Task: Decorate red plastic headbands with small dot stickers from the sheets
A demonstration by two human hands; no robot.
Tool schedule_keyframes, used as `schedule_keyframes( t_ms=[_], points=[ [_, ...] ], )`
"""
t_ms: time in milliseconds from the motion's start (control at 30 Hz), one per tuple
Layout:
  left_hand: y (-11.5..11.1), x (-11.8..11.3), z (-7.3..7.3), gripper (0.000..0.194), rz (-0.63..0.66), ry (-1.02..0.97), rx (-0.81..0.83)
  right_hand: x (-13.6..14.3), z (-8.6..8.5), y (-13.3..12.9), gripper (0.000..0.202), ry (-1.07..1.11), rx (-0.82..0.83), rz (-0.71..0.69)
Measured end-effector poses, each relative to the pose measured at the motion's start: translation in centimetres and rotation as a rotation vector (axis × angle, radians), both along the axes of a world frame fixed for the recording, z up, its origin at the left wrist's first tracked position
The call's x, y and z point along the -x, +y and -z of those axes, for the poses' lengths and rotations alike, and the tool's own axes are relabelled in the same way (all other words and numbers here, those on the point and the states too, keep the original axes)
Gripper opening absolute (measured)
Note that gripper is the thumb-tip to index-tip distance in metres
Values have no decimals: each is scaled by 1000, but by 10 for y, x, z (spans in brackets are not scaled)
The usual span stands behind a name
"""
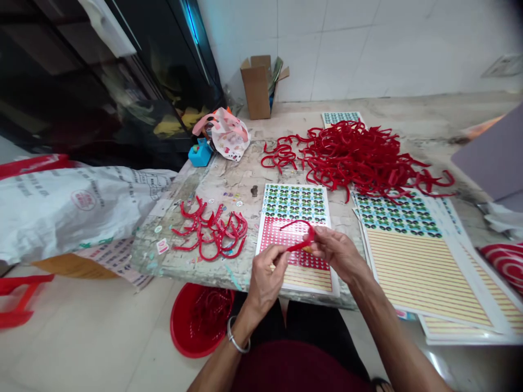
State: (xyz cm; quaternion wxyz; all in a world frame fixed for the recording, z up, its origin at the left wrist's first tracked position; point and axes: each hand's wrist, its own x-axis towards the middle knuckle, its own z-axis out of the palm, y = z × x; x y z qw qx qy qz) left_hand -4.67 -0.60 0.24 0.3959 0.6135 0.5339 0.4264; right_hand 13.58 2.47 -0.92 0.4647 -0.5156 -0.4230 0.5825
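Observation:
A curved red fuzzy strip [301, 246] is stretched between my two hands above a sticker sheet [294, 226]. My left hand [267, 275] pinches its left end between thumb and fingers. At its other end, my right hand [337, 250] grips it with closed fingertips. The sheet lies flat and carries rows of green, red and yellowish stickers. To the left rests a small group of red strips with pale dots [212, 228]. Beyond my hands lies a big tangled pile of plain red strips [359, 155].
More sticker sheets [425, 272] overlap at the right table edge. A cardboard box [257, 90], a white bag with pink handles [229, 133] and a blue box [200, 153] stand at the back. Below the front edge is a red basin [183, 326] holding strips.

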Motion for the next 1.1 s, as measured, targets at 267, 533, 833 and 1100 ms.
schedule_keyframes(
  t_ms=[267, 533, 833, 1100],
  points=[
    [-8, 43, 31, 21, -281, -132, 179, 15, 47, -13, 17, -1118, -505, -73],
    [-14, 40, 50, 16, -375, -73, 139, 16, 44, -12, 13, -1206, -446, -99],
    [-23, 43, 49, 18, -346, -118, 209, 50, 35, -21, 13, -939, -469, -230],
    [-12, 44, 50, 25, -284, -164, 272, 80, 50, -4, 14, -1063, -727, -324]
  ],
)
